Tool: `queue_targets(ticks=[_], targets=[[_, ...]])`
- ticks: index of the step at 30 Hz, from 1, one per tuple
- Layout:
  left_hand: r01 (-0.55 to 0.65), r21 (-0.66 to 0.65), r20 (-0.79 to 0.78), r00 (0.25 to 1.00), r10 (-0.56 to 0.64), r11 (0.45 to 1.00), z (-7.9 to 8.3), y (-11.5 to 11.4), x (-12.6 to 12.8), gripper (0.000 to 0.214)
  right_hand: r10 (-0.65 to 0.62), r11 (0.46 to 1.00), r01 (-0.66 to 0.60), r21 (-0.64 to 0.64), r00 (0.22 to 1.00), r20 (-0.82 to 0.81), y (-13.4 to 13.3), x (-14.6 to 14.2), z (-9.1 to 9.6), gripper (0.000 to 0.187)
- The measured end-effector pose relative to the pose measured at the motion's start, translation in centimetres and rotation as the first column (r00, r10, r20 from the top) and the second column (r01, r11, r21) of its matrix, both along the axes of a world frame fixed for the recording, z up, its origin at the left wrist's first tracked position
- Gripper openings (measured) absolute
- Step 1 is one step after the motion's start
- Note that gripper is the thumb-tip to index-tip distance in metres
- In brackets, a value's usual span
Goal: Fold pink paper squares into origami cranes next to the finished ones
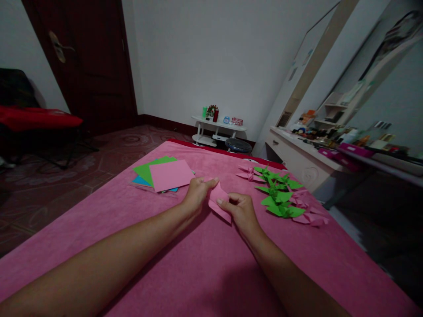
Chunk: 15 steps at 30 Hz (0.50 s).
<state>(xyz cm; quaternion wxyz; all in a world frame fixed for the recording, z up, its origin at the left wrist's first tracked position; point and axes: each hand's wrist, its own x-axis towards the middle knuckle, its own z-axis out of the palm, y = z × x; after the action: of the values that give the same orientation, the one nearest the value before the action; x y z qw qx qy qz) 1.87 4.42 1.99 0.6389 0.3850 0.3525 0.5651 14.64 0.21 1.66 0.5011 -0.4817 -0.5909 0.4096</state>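
A folded piece of pink origami paper (219,203) is held between my two hands, just above the pink cloth (185,264). My left hand (198,192) pinches its upper left end, thumb on top. On its right edge my right hand (240,208) grips with thumb and fingers. To the left lies a fanned stack of square paper, with a pink sheet (172,174) on top and green sheets (144,171) and a blue sheet (139,180) beneath. Over on the right sit several folded green paper cranes (279,196) and pink paper cranes (310,216), close together.
A white dressing table (297,152) with bottles and boxes stands at the right. Beyond the cloth's far edge is a small white shelf (218,123) against the wall. A chair with a red cover (36,118) and a dark door (86,66) are at the left.
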Motion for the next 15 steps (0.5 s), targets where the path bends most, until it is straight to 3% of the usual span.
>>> queue_targets(ticks=[6, 9, 12, 15], targets=[[-0.049, 0.074, -0.097, 0.994, 0.056, 0.996, -0.1, 0.3, -0.2, 0.047, -0.024, 0.999, 0.022, -0.028, 0.998, -0.055, -0.1, -0.3, -0.1, 0.025], [0.02, 0.122, -0.129, 0.992, -0.004, 0.992, 0.2, 0.6, -0.4, 0.053, -0.104, 0.993, 0.097, -0.063, 0.987, -0.125, 0.0, 0.0, -0.3, 0.025], [0.129, 0.178, -0.217, 0.972, -0.089, 0.975, 0.3, 0.9, -0.8, 0.046, -0.165, 0.985, 0.151, -0.078, 0.965, -0.205, 0.1, 0.4, -0.4, 0.026], [0.125, 0.191, -0.277, 0.958, -0.068, 0.974, 0.1, 1.2, -1.1, 0.042, -0.121, 0.99, 0.103, -0.094, 0.968, -0.222, 0.3, 0.4, -0.5, 0.026]])
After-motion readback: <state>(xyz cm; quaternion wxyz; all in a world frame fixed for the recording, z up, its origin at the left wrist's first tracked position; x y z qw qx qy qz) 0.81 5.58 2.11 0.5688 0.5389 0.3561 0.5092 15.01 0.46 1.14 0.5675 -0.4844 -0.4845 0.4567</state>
